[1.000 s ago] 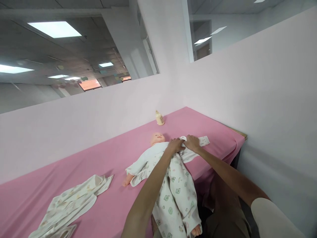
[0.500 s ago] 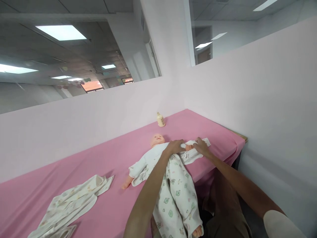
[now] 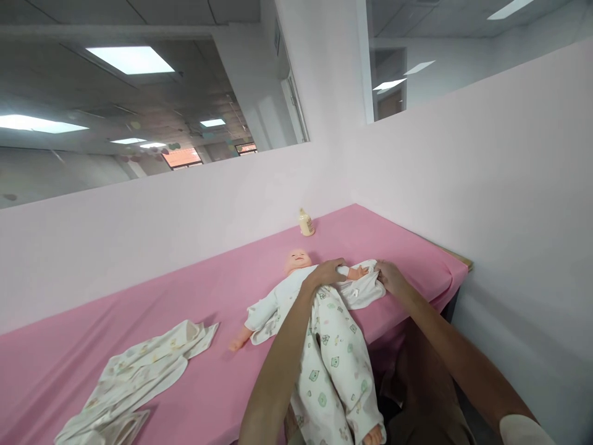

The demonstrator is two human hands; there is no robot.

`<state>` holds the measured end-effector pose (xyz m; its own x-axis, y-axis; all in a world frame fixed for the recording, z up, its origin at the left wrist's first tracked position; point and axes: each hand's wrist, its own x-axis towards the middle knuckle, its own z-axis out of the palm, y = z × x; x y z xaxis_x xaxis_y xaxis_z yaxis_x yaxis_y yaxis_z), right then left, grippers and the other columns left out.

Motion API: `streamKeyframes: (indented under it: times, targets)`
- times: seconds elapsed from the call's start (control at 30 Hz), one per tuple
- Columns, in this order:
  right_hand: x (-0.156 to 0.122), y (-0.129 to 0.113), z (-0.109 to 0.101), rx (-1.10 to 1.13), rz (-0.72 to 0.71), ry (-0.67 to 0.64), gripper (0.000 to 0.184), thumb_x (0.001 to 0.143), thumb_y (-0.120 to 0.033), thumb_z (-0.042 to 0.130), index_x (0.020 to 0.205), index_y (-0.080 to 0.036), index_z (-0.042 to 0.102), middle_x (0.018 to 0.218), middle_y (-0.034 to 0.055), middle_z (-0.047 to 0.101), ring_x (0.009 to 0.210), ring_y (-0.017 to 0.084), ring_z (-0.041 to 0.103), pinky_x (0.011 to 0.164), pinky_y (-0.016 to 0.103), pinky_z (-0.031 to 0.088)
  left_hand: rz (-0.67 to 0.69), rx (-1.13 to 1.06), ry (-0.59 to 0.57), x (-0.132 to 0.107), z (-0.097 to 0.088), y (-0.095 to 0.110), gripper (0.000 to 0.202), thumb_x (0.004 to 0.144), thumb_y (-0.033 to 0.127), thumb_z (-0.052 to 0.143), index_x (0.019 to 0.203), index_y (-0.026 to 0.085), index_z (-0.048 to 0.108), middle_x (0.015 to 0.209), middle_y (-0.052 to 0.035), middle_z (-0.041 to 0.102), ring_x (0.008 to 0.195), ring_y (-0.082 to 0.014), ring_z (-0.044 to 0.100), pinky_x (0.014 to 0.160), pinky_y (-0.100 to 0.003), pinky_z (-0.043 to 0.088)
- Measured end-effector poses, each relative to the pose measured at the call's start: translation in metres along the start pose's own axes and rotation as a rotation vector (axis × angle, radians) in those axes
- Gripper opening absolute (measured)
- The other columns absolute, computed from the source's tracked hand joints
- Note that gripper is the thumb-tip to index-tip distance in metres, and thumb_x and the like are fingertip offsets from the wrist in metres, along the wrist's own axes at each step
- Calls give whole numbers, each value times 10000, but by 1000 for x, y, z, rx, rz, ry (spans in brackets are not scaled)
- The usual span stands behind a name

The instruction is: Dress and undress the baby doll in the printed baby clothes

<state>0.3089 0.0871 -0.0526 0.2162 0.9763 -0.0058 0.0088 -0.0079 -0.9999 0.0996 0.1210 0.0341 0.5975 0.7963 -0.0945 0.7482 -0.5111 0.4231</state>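
A baby doll [image 3: 297,260] lies on its back on the pink table cover [image 3: 199,296], dressed in a white patterned romper [image 3: 331,358]. My left hand [image 3: 326,272] rests closed on the doll's shoulder at the top of its arm. My right hand [image 3: 391,277] grips the bunched end of the romper's sleeve [image 3: 364,290]. The doll's small bare hand [image 3: 360,271] shows between my two hands. Its other arm [image 3: 241,339] sticks out of the opposite sleeve, and one bare foot [image 3: 373,436] hangs at the near edge.
A second patterned garment [image 3: 139,371] lies crumpled on the cover at the left. A small cream bottle [image 3: 306,222] stands by the pale pink partition [image 3: 463,173] in the far corner. The table's right edge [image 3: 456,262] drops off beside my right arm.
My right hand has slid outward along the sleeve, bunching it back, and the doll's bare hand has come into sight. My left hand stayed on the shoulder. The camera shifted slightly.
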Motion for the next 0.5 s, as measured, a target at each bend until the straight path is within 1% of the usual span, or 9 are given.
streamKeyframes:
  times: [0.1, 0.17, 0.23, 0.3, 0.33, 0.37, 0.4, 0.47, 0.5]
  targets:
    - [-1, 2, -2, -41, 57, 54, 104, 615, -203, 501, 713, -214, 471, 539, -37, 498, 503, 129, 510, 468, 230, 396, -3, -21, 22, -2, -2, 1, 269, 695, 266, 607, 960, 224, 613, 853, 12, 641, 744, -163, 567, 593, -231, 378]
    - [-4, 4, -4, -106, 73, 81, 137, 623, -190, 506, 757, -208, 490, 554, -44, 494, 488, 120, 490, 454, 226, 365, -11, -34, 58, -1, -2, 0, 281, 723, 268, 583, 999, 220, 600, 897, 2, 645, 769, -165, 574, 605, -231, 388]
    - [-10, 4, -6, -185, 67, 77, 145, 636, -180, 518, 777, -207, 499, 570, -48, 499, 489, 117, 479, 461, 227, 346, -25, -44, 100, -1, -1, -1, 307, 767, 284, 544, 1065, 215, 575, 945, -14, 647, 791, -168, 582, 612, -234, 400]
    - [-19, 3, -5, -263, 52, 51, 149, 651, -174, 537, 792, -210, 507, 594, -43, 522, 528, 131, 498, 503, 240, 360, -38, -45, 128, 1, 1, -2, 329, 795, 306, 526, 1109, 214, 561, 969, -29, 653, 796, -175, 589, 619, -243, 411]
    - [-25, 2, -2, -331, 12, 55, 150, 660, -171, 542, 801, -211, 513, 625, -32, 543, 573, 145, 519, 541, 251, 377, -41, -41, 135, 2, 3, -2, 335, 797, 314, 534, 1116, 215, 563, 972, -34, 658, 795, -181, 593, 627, -250, 418]
    - [-32, 1, 1, -426, -58, 75, 146, 673, -167, 542, 811, -210, 520, 677, -10, 571, 641, 166, 543, 592, 269, 398, -42, -36, 139, 4, 6, -2, 338, 791, 318, 553, 1113, 216, 569, 974, -39, 665, 798, -187, 598, 641, -257, 426]
    - [-38, 0, 6, -538, -158, 105, 135, 694, -168, 535, 823, -207, 530, 748, 20, 597, 726, 192, 561, 654, 294, 417, -40, -31, 142, 5, 8, -1, 341, 783, 320, 574, 1109, 219, 576, 975, -42, 671, 806, -192, 603, 659, -264, 434]
    - [-52, -3, 18, -746, -401, 168, 105, 754, -179, 497, 841, -195, 553, 888, 84, 618, 885, 241, 559, 783, 350, 427, -33, -24, 164, 7, 10, 1, 336, 773, 316, 600, 1095, 220, 586, 977, -50, 679, 842, -202, 611, 703, -275, 449]
    - [-58, -4, 26, -804, -509, 175, 104, 788, -190, 470, 837, -192, 563, 923, 103, 618, 932, 254, 551, 829, 370, 422, -29, -22, 185, 8, 11, 3, 322, 776, 312, 601, 1084, 218, 590, 982, -53, 679, 870, -207, 612, 727, -280, 454]
